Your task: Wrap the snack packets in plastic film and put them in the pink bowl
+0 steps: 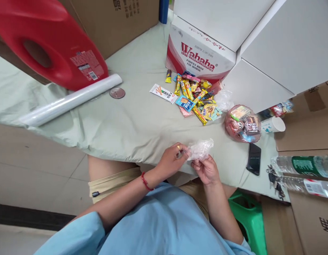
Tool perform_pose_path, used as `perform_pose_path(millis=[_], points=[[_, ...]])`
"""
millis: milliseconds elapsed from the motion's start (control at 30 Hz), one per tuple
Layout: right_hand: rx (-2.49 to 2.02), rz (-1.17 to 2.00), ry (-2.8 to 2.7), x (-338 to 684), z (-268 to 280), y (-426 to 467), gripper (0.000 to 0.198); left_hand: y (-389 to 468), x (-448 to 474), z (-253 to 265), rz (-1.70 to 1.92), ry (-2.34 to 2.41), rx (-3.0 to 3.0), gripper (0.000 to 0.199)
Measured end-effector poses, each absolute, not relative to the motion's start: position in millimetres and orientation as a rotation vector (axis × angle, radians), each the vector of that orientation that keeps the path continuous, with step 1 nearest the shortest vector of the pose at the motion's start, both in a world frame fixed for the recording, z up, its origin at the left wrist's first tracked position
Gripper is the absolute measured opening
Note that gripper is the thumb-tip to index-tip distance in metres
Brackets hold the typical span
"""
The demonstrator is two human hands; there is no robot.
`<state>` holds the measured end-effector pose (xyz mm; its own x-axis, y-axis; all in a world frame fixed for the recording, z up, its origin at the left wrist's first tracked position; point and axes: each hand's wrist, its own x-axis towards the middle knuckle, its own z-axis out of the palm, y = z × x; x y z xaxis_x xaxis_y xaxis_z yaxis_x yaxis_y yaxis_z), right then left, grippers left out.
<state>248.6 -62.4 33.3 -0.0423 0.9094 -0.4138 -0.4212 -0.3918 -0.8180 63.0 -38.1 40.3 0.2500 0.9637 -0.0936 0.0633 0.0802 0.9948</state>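
A crumpled clear plastic bag is held between my two hands, just above the table's front edge. My left hand, with a gold ring and a red wrist cord, pinches its left side with fingers closed. From below and to the right, my right hand grips the bag between thumb and fingers. Beyond the hands lies a pile of small wrapped snacks, with a white snack packet at its left. Another crumpled clear plastic bag rests at the pile's right side.
A red-tinted bowl of snacks, a paper cup, a phone, keys and plastic bottles are at right. A Wahaha carton stands behind. At left are a plastic roll, a round lid and a red jug.
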Motion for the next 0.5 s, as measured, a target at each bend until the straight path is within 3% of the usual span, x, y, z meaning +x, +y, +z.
perform_pose_path(millis=[367,500], points=[[-1.231,1.605,-0.451,261.7,25.3,-70.1,0.039,-28.6,38.6,20.2,1.082,1.132,0.535,0.048],[-1.461,1.230,-0.665,272.4,24.7,-68.4,0.037,-29.7,41.0,21.0,1.084,1.119,0.545,0.047]])
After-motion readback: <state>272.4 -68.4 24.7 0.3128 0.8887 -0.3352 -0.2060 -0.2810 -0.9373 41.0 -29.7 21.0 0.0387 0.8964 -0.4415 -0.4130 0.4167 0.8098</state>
